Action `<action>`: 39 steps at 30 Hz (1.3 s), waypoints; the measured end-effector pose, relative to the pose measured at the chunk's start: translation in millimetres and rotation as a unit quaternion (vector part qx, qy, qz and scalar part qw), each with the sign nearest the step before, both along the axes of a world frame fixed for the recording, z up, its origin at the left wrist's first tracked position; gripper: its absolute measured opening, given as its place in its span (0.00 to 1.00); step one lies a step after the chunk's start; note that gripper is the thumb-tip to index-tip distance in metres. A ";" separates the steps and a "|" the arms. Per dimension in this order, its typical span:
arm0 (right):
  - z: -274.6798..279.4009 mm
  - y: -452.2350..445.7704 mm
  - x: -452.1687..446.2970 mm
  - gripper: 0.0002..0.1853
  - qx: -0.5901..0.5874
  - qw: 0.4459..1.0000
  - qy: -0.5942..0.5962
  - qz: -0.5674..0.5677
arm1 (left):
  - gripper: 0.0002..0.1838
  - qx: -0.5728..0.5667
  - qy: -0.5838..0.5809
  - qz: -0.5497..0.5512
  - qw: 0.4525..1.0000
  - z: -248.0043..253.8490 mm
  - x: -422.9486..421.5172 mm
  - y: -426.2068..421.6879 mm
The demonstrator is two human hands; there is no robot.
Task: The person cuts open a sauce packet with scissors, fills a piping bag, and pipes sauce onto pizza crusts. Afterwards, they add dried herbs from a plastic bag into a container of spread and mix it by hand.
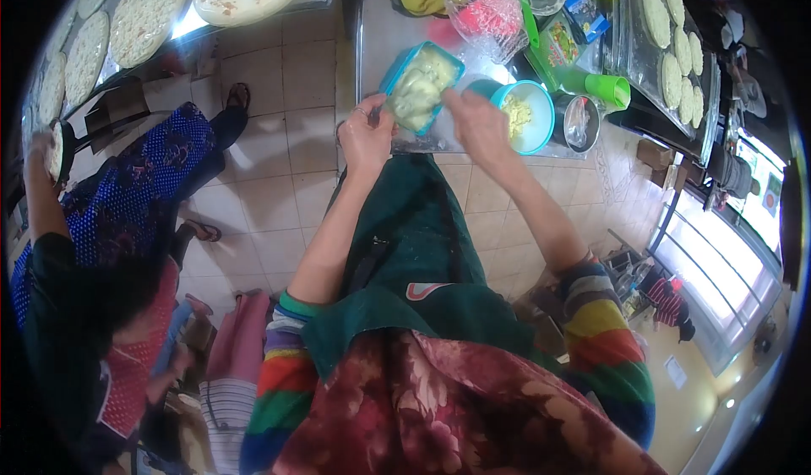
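Note:
A rectangular turquoise tub [394, 74] at the front of the metal table holds a pale, creamy yellow-green mass [420, 86]. My left hand [367, 137] is closed at the tub's near left corner, fingers and thumb on its rim. Over the tub's right side, my right hand [480, 127] is closed with its fingers together; whatever they hold is hidden. Just right of that hand stands a round turquoise container [552, 120] with a white inside and crumbly pale yellow bits [517, 116] in it.
A metal cup [581, 123] and a green cup [608, 91] stand to the right. Behind the tub lies a pink item in clear plastic [490, 14]. Trays of flatbreads [152, 19] stand at left, smaller rounds [672, 78] at right. Another person [93, 289] works on my left.

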State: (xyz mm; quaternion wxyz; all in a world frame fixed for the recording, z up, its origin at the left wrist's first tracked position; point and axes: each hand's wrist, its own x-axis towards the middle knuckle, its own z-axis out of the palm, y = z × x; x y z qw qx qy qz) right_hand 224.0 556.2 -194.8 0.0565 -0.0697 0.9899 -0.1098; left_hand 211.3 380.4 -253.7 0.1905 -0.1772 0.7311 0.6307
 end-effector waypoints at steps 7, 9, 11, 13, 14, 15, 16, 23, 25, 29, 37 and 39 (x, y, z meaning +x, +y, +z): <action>4.8 7.1 5.8 0.12 -0.023 1.000 0.015 0.006 | 0.14 0.001 0.008 -0.009 1.000 2.1 0.0 -0.5; 2.8 11.2 -2.6 0.11 -0.025 0.999 0.035 -0.023 | 0.14 0.006 0.010 -0.005 1.000 1.6 1.3 -2.0; -3.6 17.6 -14.6 0.11 -0.014 0.996 0.061 -0.068 | 0.14 0.001 0.010 -0.008 1.000 3.0 1.3 -1.3; -5.0 -0.8 -4.7 0.10 -0.009 0.999 0.026 -0.024 | 0.14 0.002 0.001 -0.013 1.000 5.6 1.2 -1.7; -5.2 -9.0 -1.0 0.09 -0.008 1.000 0.009 -0.002 | 0.14 0.001 -0.003 -0.015 1.000 6.5 0.1 -3.1; -2.4 -7.3 2.1 0.09 -0.021 1.000 0.014 -0.003 | 0.14 0.001 -0.004 -0.017 1.000 5.1 1.4 -4.6; 2.4 -1.1 4.4 0.08 -0.033 0.999 0.018 -0.004 | 0.14 0.002 -0.005 -0.019 1.000 3.9 2.6 -5.5; -11.6 27.7 -38.1 0.09 0.021 0.995 0.092 0.005 | 0.15 0.007 -0.002 -0.024 1.000 3.6 1.8 -6.2; -13.0 26.3 -31.1 0.09 0.039 0.997 0.061 -0.008 | 0.15 0.013 -0.017 -0.010 1.000 8.1 3.8 -6.0; 9.1 12.3 0.8 0.07 -0.017 0.995 -0.026 -0.096 | 0.13 0.003 -0.005 -0.017 1.000 11.3 6.8 -8.2; 28.4 -23.5 26.2 0.11 -0.031 0.999 0.016 -0.039 | 0.13 0.081 -0.008 0.006 0.997 10.6 7.7 -12.0; 10.1 -15.1 16.6 0.11 0.003 1.000 0.014 -0.015 | 0.13 0.066 -0.007 -0.005 0.998 12.3 6.7 -10.8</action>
